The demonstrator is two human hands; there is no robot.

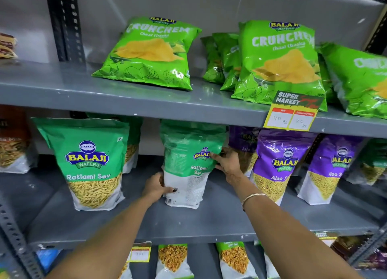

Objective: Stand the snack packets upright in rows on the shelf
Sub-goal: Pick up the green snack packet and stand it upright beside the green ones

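Observation:
A green Ratlami Sev packet (188,165) stands upright in the middle of the grey middle shelf (188,222), turned partly sideways. My left hand (156,187) grips its lower left edge. My right hand (228,163) holds its right side near the logo. Another green Ratlami Sev packet (88,163) stands upright to the left, facing front, with one more behind it. Purple Aloo Sev packets (278,165) stand in a row to the right.
The upper shelf (62,90) carries bright green Crunchem chip bags (150,52), some leaning back, and a price tag (293,113) on its front edge. An orange packet (12,144) stands at far left. More packets fill the bottom shelf. Slotted metal uprights frame the rack.

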